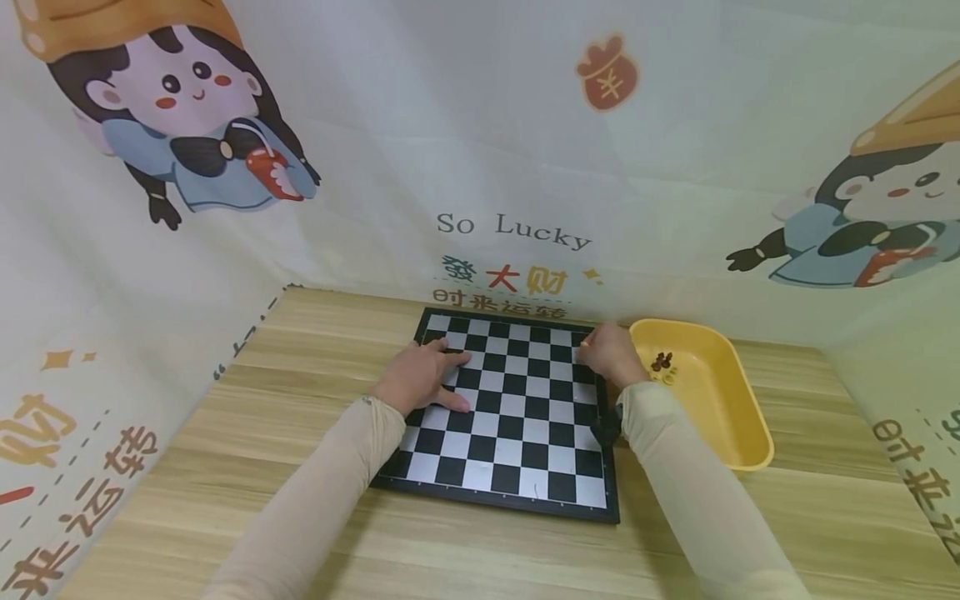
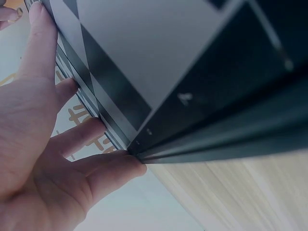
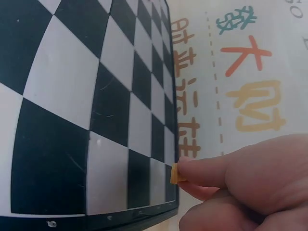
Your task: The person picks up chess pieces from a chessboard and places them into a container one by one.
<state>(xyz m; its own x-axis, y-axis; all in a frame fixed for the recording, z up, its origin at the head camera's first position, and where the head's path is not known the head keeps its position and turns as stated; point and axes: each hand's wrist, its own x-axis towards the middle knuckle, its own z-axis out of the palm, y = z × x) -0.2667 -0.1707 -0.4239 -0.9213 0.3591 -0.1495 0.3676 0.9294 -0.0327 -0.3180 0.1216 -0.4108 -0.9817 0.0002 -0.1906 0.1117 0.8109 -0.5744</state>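
Note:
A black-and-white chessboard lies on the wooden table. My left hand rests on its left side with fingers spread; in the left wrist view the fingertips touch the board along its edge. At the far right corner, my right hand pinches a small yellow chess piece between thumb and finger. The piece is at the corner square; whether it touches the board is unclear. Most of its shape is hidden by the fingers.
Right of the board stands a yellow plastic tray, partly behind my right forearm. Several small dark red and yellow pieces lie in it. A printed cloth hangs behind the table's far edge and along its sides.

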